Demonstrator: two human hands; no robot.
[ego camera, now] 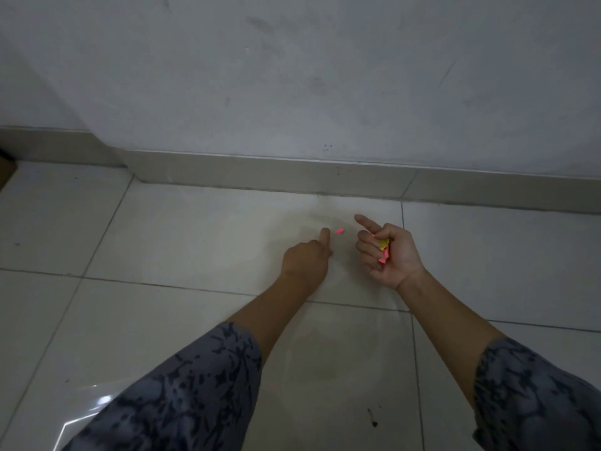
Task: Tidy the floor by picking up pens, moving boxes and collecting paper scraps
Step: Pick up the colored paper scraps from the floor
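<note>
One pink paper scrap [339, 231] on floor tile [195, 229], beside curled, empty left hand [305, 260]; pink and yellow scraps [383, 250] clutched in right hand [388, 257].

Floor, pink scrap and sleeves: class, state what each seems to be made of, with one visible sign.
Floor: probably glazed ceramic tile, glossy; grout lines and a bright reflection show.
Pink scrap: likely paper, matte, neon; small and crumpled, though too tiny to be sure.
Sleeves: woven or knit fabric, soft matte, with a dark blotchy print and folds.
</note>
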